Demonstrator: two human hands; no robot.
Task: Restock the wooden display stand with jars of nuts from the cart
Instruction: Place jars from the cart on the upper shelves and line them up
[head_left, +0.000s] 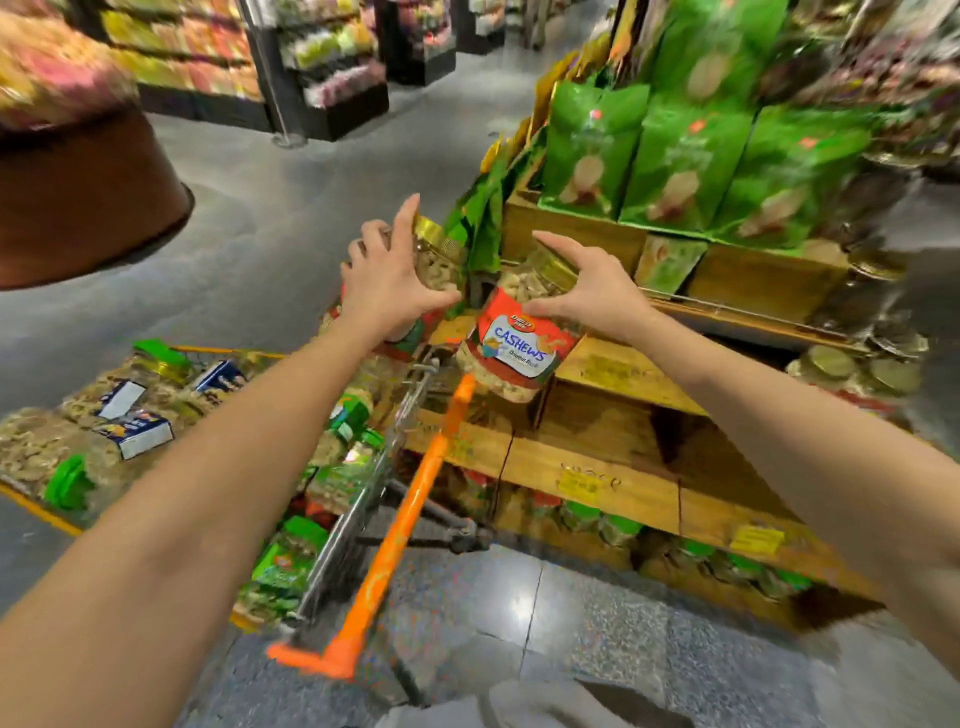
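Item in hand: cashew jar, clear plastic with a gold lid, a red band and a white label reading "CASHEWS"; pale nuts show through the wall.
Position: held in the air above the front edge of the wooden display stand, just right of the cart's orange handle.
Long axis: tilted, lid up and away, base down and toward the person.
Right hand: fingers spread wide and curled over the jar's shoulder just under the lid; it carries the jar from above.
Second jar: also gold-lidded, mostly hidden behind the left hand; label not readable.
Left hand: fingers curled round the second jar's side, holding it beside the cashew jar, above the cart.
Key relation: the open middle shelf lies below and to the right of both jars; the right hand is the nearer of the 2.
Judgement: the cashew jar would need righting to stand on its base before it goes onto the shelf.
Cart contents: more jars lying on their sides, green lids, blue-and-white labels.
Stand, other levels: green pouches on top; green-lidded jars on the bottom shelf.
Image quality: motion blur at the edges; small print illegible.
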